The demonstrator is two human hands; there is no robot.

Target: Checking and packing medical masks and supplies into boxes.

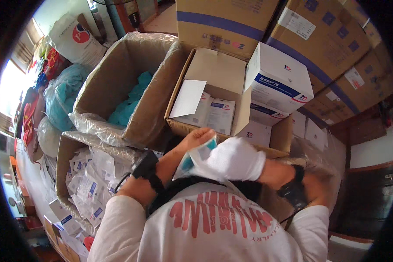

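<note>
In front of my chest I hold a clear and white plastic pouch [201, 156] with teal face mask material [187, 164] showing through it. My left hand [197, 139] is bare, its fingers pinched at the pouch's upper edge. A white glove covers my right hand [238, 158], closed against the pouch's right side; its fingertips are partly hidden and slightly blurred. Just beyond both hands stands an open white box [218, 65] with filled white mask packets [222, 115] inside. It sits in a brown carton [284, 135].
A large plastic-lined carton [98, 78] holding teal masks [131, 101] stands at the left. Nearer, another carton [63, 166] is heaped with empty-looking pouches [91, 185]. White boxes [279, 72] stack at the right, before tall brown cartons [227, 19]. Bags [67, 94] line the far left.
</note>
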